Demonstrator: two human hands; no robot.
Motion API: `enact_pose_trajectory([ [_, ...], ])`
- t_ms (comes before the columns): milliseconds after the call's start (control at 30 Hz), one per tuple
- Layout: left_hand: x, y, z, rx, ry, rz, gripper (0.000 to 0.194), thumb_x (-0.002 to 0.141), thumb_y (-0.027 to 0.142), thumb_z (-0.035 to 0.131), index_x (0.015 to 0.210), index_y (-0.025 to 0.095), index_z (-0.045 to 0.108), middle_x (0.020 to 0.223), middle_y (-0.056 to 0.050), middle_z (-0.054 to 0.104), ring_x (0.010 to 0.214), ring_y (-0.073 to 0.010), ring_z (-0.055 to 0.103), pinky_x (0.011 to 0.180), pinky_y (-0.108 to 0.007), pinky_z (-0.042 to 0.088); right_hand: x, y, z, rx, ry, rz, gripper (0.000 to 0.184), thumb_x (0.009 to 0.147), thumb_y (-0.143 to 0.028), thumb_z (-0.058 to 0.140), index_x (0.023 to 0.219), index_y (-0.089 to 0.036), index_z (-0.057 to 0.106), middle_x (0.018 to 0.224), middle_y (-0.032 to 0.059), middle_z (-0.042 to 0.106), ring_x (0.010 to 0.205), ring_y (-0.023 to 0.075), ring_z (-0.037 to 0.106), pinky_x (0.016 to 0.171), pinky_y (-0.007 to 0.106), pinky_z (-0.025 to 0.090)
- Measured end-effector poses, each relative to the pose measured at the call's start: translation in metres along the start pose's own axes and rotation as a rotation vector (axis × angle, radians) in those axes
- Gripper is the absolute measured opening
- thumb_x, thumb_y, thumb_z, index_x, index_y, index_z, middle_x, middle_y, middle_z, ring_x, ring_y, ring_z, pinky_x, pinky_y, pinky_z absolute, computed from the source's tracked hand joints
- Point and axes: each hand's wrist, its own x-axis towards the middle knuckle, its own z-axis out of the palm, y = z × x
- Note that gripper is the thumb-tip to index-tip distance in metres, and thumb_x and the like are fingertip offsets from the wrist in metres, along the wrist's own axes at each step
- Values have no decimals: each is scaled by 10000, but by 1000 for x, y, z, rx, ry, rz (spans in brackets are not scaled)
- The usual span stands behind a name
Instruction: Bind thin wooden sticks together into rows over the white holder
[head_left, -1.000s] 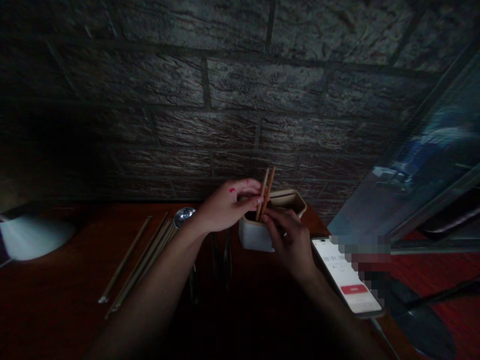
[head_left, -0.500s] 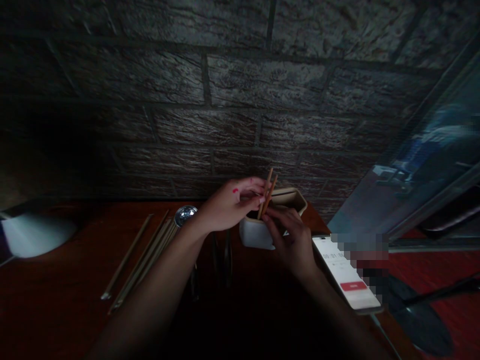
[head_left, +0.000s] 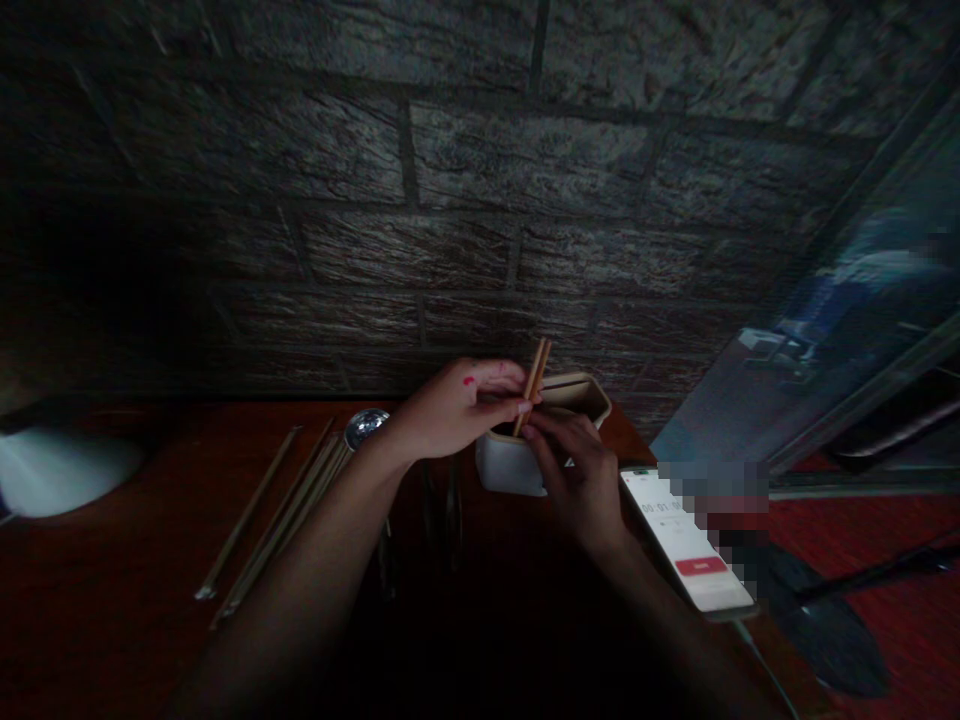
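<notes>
A pair of wooden chopsticks [head_left: 538, 370] leans upright over a pale container [head_left: 510, 470] with a tan rim. My left hand [head_left: 469, 405] pinches the chopsticks between thumb and fingers, partway up. Lower down, the fingertips of my right hand [head_left: 577, 450] are closed on the same chopsticks near the container's rim. Their lower ends are hidden inside the container or behind its edge. Part of the container is covered by my right hand.
Several wrapped chopsticks [head_left: 281, 520] lie on the wooden table to the left, near a shiny metal ladle [head_left: 366, 428]. A lit phone [head_left: 694, 545] with a cable rests at the right edge. Behind stands a brick wall [head_left: 465, 250]; a white object [head_left: 60, 470] is far left.
The two chopsticks were spread apart at their tops and now lie close together. Both hands keep nearly the same place at the container.
</notes>
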Motion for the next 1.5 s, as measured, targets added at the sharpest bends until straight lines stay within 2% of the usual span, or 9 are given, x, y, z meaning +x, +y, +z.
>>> enact_pose_trajectory([
  [367,1,0,0,48,13,-26,101,844,173,628,906,110,676,918,-68,732,878,-164,686,811,-272,535,-1,-1,-1,35,-2,-15,217,907,-200,608,1103,-218,698,1039,49,723,991,204,616,868,361,500],
  [667,1,-5,-1,35,32,-46,118,808,145,659,921,117,680,935,-64,734,884,-160,686,817,-280,536,-3,1,-1,35,-7,-11,166,875,-217,656,1036,-211,698,999,55,715,974,207,619,845,359,517],
  [800,1,-6,-1,37,29,-46,125,811,160,661,925,112,683,930,-66,730,879,-157,681,805,-273,531,-3,0,-1,38,-9,6,192,887,-219,638,1074,-223,683,1009,53,710,976,208,621,851,372,519],
  [1033,3,-8,-1,61,55,-43,79,802,195,682,835,124,673,830,-35,717,784,-138,668,739,-251,516,-3,0,0,47,-5,16,156,890,-214,633,1039,-223,677,1000,53,692,961,200,621,833,359,523],
  [1333,2,-6,-2,75,6,-84,152,824,248,674,893,122,724,886,-51,749,815,-153,675,730,-233,499,-4,2,0,66,-19,42,171,895,-222,628,1055,-223,687,1034,61,681,986,196,629,850,342,527],
  [1500,1,-6,-2,107,-12,-80,184,842,276,658,909,119,728,914,-61,753,846,-165,677,759,-240,500,-3,2,0,42,-15,8,191,921,-203,585,1080,-218,690,1048,62,701,1005,196,620,883,352,509],
])
